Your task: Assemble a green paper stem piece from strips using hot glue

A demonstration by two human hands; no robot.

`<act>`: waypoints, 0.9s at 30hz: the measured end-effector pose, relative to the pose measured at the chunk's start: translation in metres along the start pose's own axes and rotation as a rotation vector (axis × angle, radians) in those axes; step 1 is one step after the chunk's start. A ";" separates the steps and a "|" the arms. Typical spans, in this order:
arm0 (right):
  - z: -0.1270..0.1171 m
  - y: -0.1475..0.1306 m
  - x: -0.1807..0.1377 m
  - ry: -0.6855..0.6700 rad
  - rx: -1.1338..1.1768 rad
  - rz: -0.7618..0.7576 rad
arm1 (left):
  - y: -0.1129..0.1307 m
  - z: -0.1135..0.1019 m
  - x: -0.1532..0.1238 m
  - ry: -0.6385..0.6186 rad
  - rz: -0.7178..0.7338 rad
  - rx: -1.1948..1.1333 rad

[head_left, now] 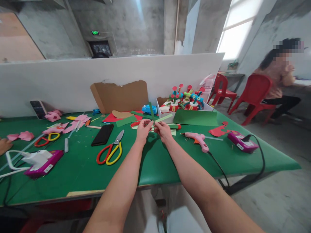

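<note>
My left hand (144,130) and my right hand (163,131) meet over the middle of the table, fingertips pinched close together. From between them a dark green paper strip (152,111) stands up, seemingly pinched by the left fingers. A light green paper strip (164,118) slants up to the right from my right fingers. How the two strips meet is hidden by the fingertips. Green paper pieces (125,121) lie behind the hands. Scissors (112,150) with one red and one yellow handle lie left of my forearms. A pink glue gun (198,139) rests on the right.
A box (166,113) of colourful spring figures stands at the back beside a blue toy car (149,109). A black phone (102,135) lies left. Purple power strips (243,142) sit at both sides, with cords. Another person's hand (5,145) shows at the left edge.
</note>
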State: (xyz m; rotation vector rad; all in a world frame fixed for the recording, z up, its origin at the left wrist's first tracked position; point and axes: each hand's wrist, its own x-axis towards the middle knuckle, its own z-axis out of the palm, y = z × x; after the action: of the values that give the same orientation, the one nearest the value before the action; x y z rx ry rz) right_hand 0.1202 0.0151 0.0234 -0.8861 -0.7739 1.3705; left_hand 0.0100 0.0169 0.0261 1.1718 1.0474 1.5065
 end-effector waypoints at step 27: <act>0.000 0.004 -0.001 0.026 -0.103 -0.111 | -0.011 0.002 0.002 -0.007 -0.079 -0.124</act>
State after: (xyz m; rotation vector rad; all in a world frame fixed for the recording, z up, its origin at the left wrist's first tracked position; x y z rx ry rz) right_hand 0.1180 0.0146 0.0197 -0.9258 -0.8672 1.2280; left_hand 0.0139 0.0212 0.0165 1.0369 0.9704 1.4824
